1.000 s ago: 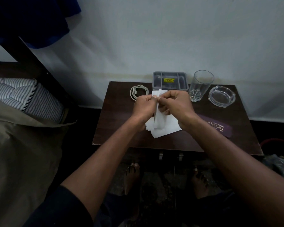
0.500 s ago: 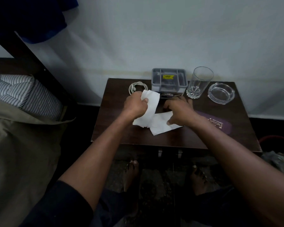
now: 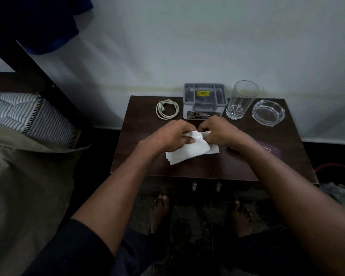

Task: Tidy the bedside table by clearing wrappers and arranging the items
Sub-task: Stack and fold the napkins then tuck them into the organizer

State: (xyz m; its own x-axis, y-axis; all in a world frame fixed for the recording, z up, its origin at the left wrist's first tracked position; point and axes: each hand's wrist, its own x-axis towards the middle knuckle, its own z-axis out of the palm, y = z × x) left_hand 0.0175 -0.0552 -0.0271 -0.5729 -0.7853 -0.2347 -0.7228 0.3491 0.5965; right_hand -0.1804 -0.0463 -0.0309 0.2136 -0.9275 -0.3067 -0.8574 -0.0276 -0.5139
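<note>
**Bare Arms, Dark Short Sleeves**

The person is wearing a dark, almost black short-sleeved top; the left sleeve (image 3: 76,250) is ending above the elbow, leaving the forearm uncovered. The left hand (image 3: 171,134) and right hand (image 3: 219,132) are showing no rings, watch or bands. Lower down, dark legwear (image 3: 131,255) is covering the legs, and both feet are going bare on the floor, the left foot (image 3: 159,212) and right foot (image 3: 242,218).

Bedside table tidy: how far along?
Done: cable, organizer box, glass and ashtray stand in a row along the wall. In hand: left hand and right hand both hold the white tissue. Left: clearing the tissue, placing the purple case.
</note>
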